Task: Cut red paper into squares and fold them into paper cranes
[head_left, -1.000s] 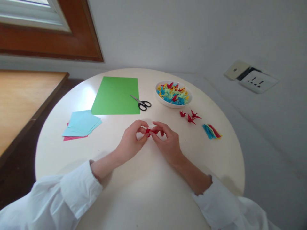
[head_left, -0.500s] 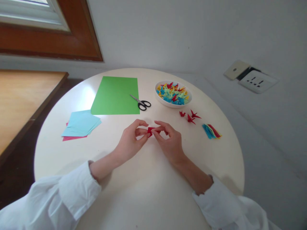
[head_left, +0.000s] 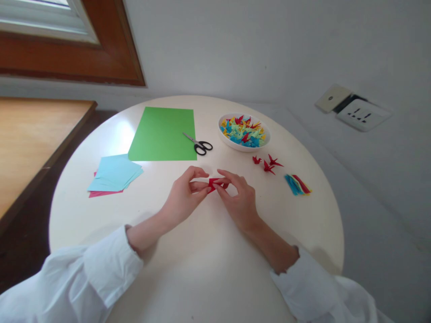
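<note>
In the head view, your left hand [head_left: 185, 194] pinches one side of the small folded red paper [head_left: 212, 184], while your right hand [head_left: 240, 199] pinches the other, both forefingers raised clear. The paper sits between your fingertips around the middle of the white table [head_left: 202, 269], nearer you than the scissors [head_left: 202, 148]; whether it touches the tabletop you can't tell. Three red origami cranes [head_left: 268, 167] lie beyond your right hand. You seem to be mid-fold; the next crease likely calls for lined-up edges and a light, steady pinch.
</note>
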`<control>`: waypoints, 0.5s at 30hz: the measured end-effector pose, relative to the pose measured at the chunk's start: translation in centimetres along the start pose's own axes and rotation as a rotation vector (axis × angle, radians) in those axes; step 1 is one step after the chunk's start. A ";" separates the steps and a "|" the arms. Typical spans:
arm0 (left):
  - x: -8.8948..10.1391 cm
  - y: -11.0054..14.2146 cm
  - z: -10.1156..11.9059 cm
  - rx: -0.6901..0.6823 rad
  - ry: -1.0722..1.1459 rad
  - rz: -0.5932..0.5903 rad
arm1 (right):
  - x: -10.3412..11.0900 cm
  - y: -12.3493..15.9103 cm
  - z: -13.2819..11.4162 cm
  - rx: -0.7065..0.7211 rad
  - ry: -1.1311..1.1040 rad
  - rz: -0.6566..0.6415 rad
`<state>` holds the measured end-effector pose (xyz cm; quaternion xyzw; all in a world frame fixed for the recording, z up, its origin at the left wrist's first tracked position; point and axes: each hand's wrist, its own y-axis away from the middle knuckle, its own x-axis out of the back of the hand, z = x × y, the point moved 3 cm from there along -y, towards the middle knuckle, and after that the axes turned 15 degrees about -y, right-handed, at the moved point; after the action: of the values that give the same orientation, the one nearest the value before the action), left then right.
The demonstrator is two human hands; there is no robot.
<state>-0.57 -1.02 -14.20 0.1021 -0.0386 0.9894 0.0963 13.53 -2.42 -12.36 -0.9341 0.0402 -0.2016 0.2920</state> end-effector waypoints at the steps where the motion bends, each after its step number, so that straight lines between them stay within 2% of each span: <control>1: 0.0 0.0 0.0 0.003 0.007 -0.002 | 0.0 0.0 0.0 -0.004 -0.002 0.004; 7: -0.2 0.1 0.2 0.026 0.041 -0.013 | 0.0 0.1 0.0 -0.008 0.002 0.003; 15: 0.4 -0.3 0.6 0.059 0.051 0.063 | 0.4 -0.1 0.0 0.133 0.025 -0.016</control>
<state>-0.74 -0.74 -13.52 0.0782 -0.0100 0.9949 0.0628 13.85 -2.40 -12.19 -0.9104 0.0229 -0.2178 0.3511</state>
